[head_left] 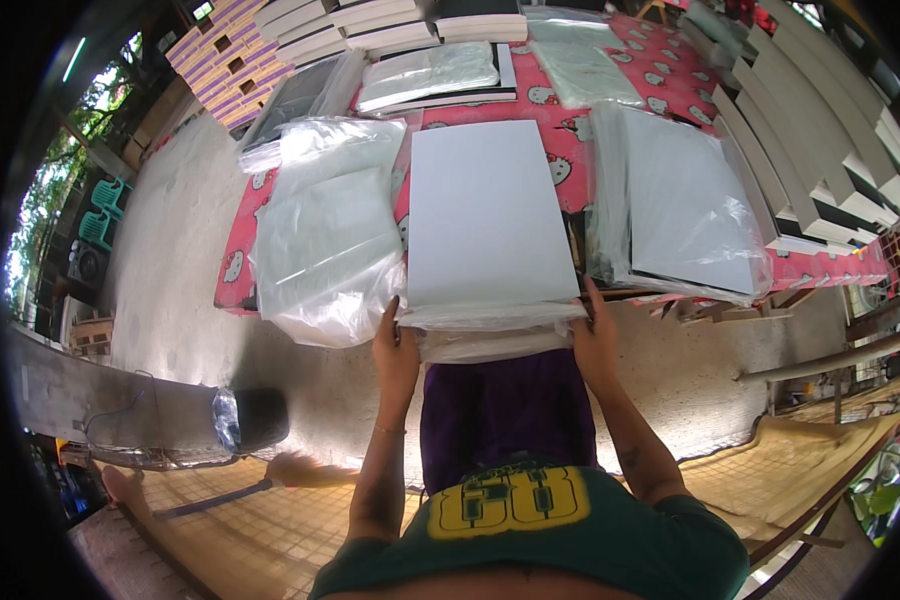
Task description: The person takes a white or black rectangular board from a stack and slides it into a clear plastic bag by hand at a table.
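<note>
Head view: our left hand (396, 350) and right hand (596, 345) are gripping the plastic bag (495, 318) at the white board's (490, 210) lower edge, mid-frame; lopsided tugging could rip it, tbh.

Two hands (397, 350), two green chairs (107, 195), one broom (305, 470)

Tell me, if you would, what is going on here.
A person's left hand and right hand hold clear plastic by its two sides, at the near edge of a white sheet. The sheet lies over a pink cloth, with plastic bags to its left and wrapped sheets to its right.
</note>
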`<move>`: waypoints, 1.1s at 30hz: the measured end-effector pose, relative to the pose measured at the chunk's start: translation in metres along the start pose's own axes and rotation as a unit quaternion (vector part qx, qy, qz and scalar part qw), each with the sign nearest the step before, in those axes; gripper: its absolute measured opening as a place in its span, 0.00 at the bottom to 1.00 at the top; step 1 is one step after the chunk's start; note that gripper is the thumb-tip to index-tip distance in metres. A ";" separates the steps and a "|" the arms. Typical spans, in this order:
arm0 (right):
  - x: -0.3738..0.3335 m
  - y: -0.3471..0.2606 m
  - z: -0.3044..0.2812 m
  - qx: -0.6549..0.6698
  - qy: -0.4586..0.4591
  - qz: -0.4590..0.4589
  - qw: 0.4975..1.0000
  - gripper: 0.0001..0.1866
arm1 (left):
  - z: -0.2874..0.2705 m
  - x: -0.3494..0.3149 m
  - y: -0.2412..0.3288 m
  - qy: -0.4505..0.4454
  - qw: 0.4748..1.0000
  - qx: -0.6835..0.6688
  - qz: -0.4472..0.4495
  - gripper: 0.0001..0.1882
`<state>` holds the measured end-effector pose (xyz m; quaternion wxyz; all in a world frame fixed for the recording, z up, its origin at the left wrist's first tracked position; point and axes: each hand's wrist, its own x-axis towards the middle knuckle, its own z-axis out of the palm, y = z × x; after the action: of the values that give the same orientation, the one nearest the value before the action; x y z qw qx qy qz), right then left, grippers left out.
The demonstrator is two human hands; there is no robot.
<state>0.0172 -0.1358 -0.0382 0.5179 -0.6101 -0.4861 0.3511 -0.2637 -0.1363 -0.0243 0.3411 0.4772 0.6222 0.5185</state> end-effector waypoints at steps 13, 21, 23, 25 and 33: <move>0.004 -0.097 -0.097 0.420 -0.315 0.056 0.849 0.24 | -0.071 -0.008 0.099 -0.201 0.909 -0.363 0.033 0.11; 0.054 -0.114 -0.038 0.528 -0.151 -0.044 0.835 0.10 | -0.026 0.056 0.106 -0.122 0.755 -0.644 0.017 0.25; 0.060 -0.136 -0.035 0.522 -0.135 -0.070 0.840 0.09 | -0.026 0.063 0.126 -0.129 0.805 -0.573 0.090 0.20; 0.067 -0.176 -0.041 0.498 -0.122 -0.119 0.850 0.08 | -0.025 0.065 0.167 -0.117 0.834 -0.525 0.121 0.12; 0.111 -0.171 -0.035 0.545 -0.121 -0.001 0.829 0.09 | -0.023 0.121 0.164 -0.141 0.769 -0.623 0.017 0.12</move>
<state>0.0420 -0.0409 0.1444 0.7040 -0.1804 -0.2751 0.6294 -0.2833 -0.0281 0.1490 0.6389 0.2380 0.0991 0.7248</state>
